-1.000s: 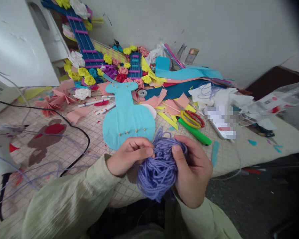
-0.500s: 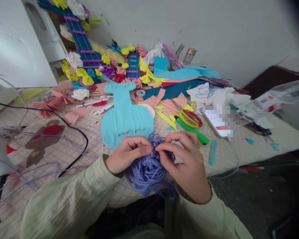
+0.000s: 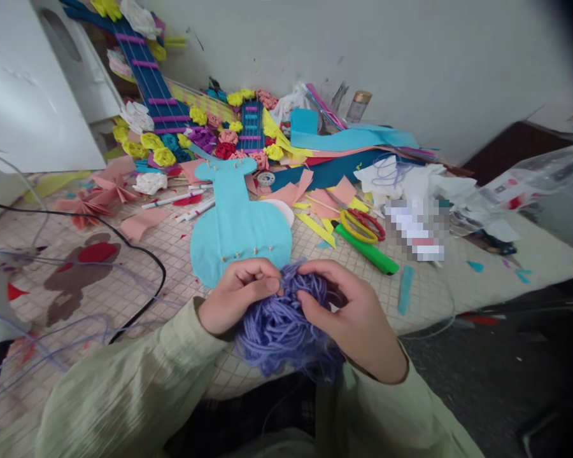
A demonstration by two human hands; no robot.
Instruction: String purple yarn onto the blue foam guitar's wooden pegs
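Observation:
A loose, tangled bundle of purple yarn (image 3: 281,334) lies between my hands at the table's front edge. My left hand (image 3: 243,289) is closed, with thumb and forefinger pinching yarn at the bundle's upper left. On the other side my right hand (image 3: 351,315) curves around the upper right of the bundle, its thumb and fingertips on the strands. Just beyond, a light-blue guitar-shaped cutout (image 3: 241,222) lies flat, with small pegs along its top and lower body. Part of its lower edge is hidden by my left hand.
Scissors with yellow and red handles (image 3: 360,226), a green cutter (image 3: 367,248) and a phone (image 3: 415,232) lie to the right. Paper flowers (image 3: 162,143) crowd the back. A hot glue gun (image 3: 2,299) and a black cable (image 3: 160,264) are at left.
My right hand's fingers have moved from a pinch near the left fingertips to a wider hold around the yarn's right side. The left hand keeps its pinch.

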